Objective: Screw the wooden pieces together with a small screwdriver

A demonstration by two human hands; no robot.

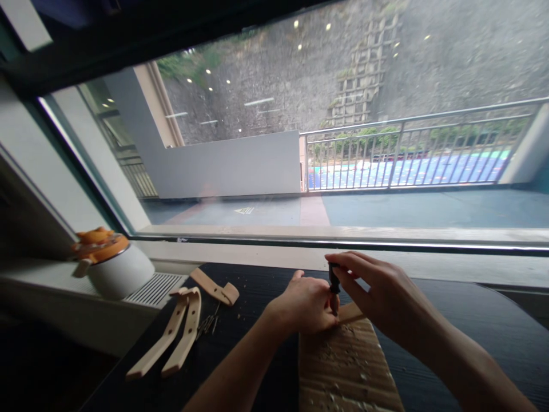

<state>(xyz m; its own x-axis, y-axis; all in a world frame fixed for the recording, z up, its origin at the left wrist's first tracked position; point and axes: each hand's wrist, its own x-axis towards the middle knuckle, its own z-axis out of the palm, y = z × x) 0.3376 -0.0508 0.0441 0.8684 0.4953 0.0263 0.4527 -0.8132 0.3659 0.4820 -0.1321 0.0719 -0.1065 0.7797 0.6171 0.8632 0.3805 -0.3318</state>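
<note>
My right hand (377,280) pinches the top of a slim black hand drill (334,278), which stands nearly upright. Its tip is hidden behind the fingers of my left hand (306,303). That hand is closed over a pale wooden piece (350,313), pressing it on a brown wooden board (343,372), with its fingers close around the drill's lower end. Wood crumbs lie scattered over the board. To the left rest two curved wooden pieces with holes (183,332) and a shorter wooden piece (214,287), beside a small heap of thin metal bits (208,326).
Everything lies on a black table (450,332) against a window sill (266,256). A white pot with an orange lid (120,272) stands on the ledge at left, beside a vent grille (156,289). Behind the glass are a walkway and a railing (403,154).
</note>
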